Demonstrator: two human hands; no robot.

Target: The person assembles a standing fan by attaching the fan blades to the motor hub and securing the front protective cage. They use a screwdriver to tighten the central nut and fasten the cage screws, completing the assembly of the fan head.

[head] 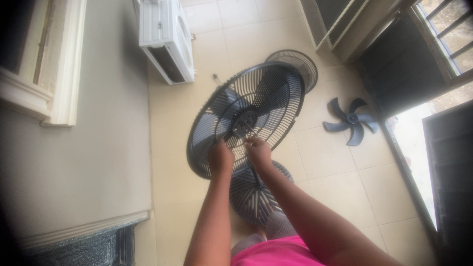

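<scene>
Both hands grip the raised fan guard [246,118]: left hand [220,157] steadying its rim, right hand [258,150] pinching the wires near the hub; loose blade [352,120] lies right.

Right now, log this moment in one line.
left hand: on fan guard | right hand: at hub | loose blade: on floor

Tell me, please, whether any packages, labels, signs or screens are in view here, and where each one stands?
None can be made out: no package, sign or screen.
White appliance unit: on the tiled floor by the wall, upper left, box-shaped; any label on it is too small to tell.
Fan guard: round, dark wire, held up at its lower edge by the left hand and right hand; no label visible.
</scene>
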